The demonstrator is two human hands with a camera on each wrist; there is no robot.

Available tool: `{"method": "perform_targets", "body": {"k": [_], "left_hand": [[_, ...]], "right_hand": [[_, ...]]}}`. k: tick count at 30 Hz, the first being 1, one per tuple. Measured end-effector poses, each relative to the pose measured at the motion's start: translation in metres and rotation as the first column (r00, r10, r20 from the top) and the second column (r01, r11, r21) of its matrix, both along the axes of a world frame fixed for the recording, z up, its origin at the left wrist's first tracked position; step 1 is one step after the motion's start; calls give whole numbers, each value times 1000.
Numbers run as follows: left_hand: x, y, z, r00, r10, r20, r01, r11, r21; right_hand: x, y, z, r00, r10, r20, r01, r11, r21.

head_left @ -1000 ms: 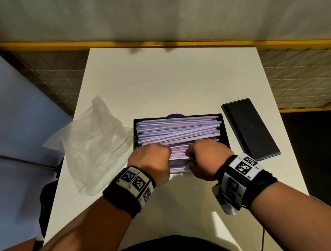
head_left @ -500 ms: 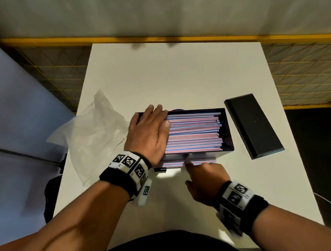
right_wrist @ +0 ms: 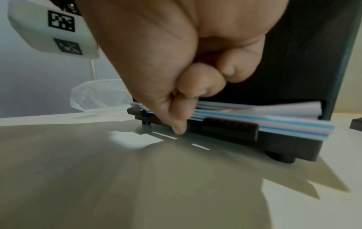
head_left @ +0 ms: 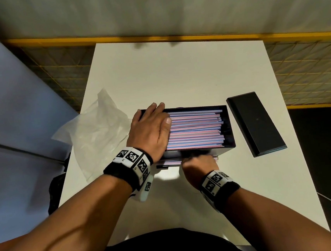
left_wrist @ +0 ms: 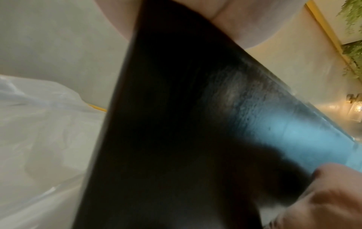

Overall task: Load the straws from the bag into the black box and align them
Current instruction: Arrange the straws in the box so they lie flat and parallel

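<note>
— Clear plastic bag (head_left: 99, 135) lying crumpled at left, beside the black box (head_left: 229, 131)?
— Yes. Left hand (head_left: 151, 132) flat over straws (head_left: 197, 130) in the box; right hand (head_left: 198, 162) pinching straws at the bottom slot. Black lid (head_left: 255, 122) at right, on white table (head_left: 175, 73).

A wall of the black box (left_wrist: 176, 124) fills the middle of the left wrist view, from twelve o'clock down to six o'clock, close and blurred. Its right part carries a pale blue sheen toward three o'clock. The palm of the left hand (left_wrist: 235, 18) lies against the top edge of the box at twelve o'clock. Fingers (left_wrist: 333, 198) of a hand touch the wall at five o'clock; which hand, I cannot tell. The clear bag (left_wrist: 39, 131) lies crumpled at nine o'clock, beside the box.
</note>
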State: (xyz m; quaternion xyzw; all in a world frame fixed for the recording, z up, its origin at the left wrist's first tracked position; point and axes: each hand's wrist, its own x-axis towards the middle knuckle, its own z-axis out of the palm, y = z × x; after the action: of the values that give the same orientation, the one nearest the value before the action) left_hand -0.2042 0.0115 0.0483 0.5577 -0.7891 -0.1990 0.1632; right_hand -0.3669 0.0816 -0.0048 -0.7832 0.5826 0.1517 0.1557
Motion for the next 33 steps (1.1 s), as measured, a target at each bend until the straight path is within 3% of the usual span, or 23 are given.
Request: {"method": "perform_targets", "body": {"k": [5,8,10,13,15,17,20,22,24,26,29,33], "left_hand": [[1,0,0,1000,-12,-18,13,1000,16],[5,1,7,974,18,-224,-2,998,68],[7,4,20,919,61,-389,-33,996,77],[10,9,48,770,149,-620,-75,987,143],[11,8,64,710,150,-688,-69,987,144],[10,5,73,744,86,-662,-87,996,31],[8,-1,66,860,4,-510,-102,981,-165],[5,-5,45,933,-34,-358,-48,975,-217],[4,-7,17,979,-49,-199,12,984,-180],[4,-6,-3,994,-57,-99,45,992,-117],[3,-3,-8,994,-50,-95,39,993,-111],[3,-3,-8,998,-56,-41,51,993,-102]], "right_hand": [[5,4,28,988,123,-90,-119,992,48],[-4,14,54,996,73,-51,-72,997,21],[-9,19,78,995,28,-92,-29,1000,-11],[-19,17,111,995,-52,-89,32,977,-210],[-16,9,137,984,-101,-150,59,964,-257],[-7,-6,158,970,-67,-235,22,982,-190],[5,-32,148,986,-37,-161,5,980,-199],[11,-38,140,996,-36,-81,15,969,-246],[11,-30,130,1000,1,-29,-11,941,-339],[6,-10,112,999,33,30,-23,955,-296],[6,6,77,995,90,-42,-92,995,-48],[4,-5,35,990,72,-121,-65,996,66]]}}
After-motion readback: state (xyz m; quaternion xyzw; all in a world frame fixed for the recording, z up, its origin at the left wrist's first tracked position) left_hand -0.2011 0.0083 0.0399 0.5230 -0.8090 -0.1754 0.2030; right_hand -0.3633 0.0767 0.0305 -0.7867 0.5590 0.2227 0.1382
